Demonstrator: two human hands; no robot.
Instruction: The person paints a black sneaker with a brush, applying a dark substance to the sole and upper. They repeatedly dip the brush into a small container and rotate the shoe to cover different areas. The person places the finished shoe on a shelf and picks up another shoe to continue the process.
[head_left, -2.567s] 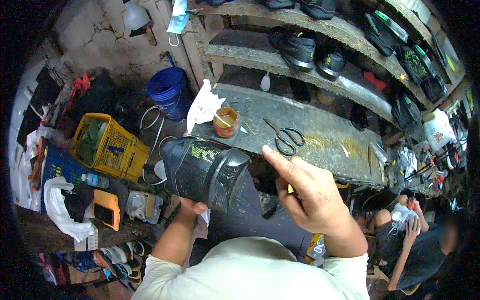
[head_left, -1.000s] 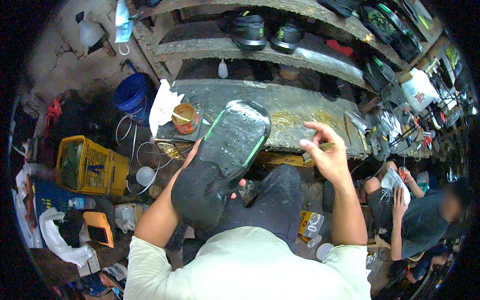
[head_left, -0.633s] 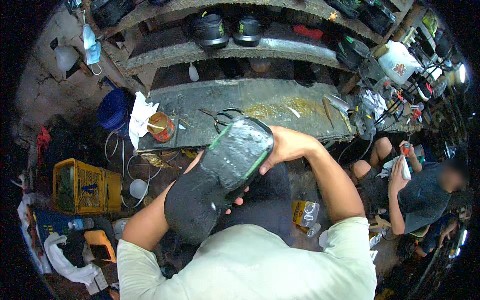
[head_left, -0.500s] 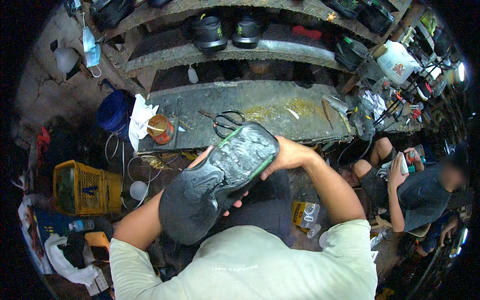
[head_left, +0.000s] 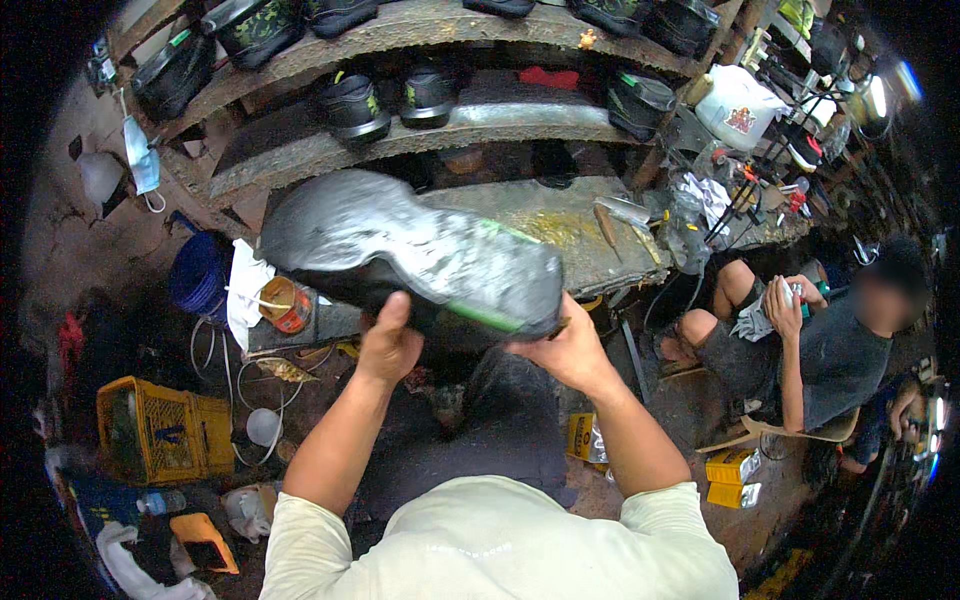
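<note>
Black rubber catches the light along the sole of a shoe (head_left: 420, 255), turned sole-up toward the camera and held in the air above the tabletop (head_left: 560, 225). Its long axis runs nearly level, from upper left to lower right, with a thin green edge showing near the right end; which end is the toe I cannot tell. The left hand (head_left: 388, 345) is closed around the near edge at the middle, thumb pointing up against the side. The right hand (head_left: 570, 350) is curled under the right end, gripping it. An orange cup (head_left: 288, 305) stands just left of the shoe.
</note>
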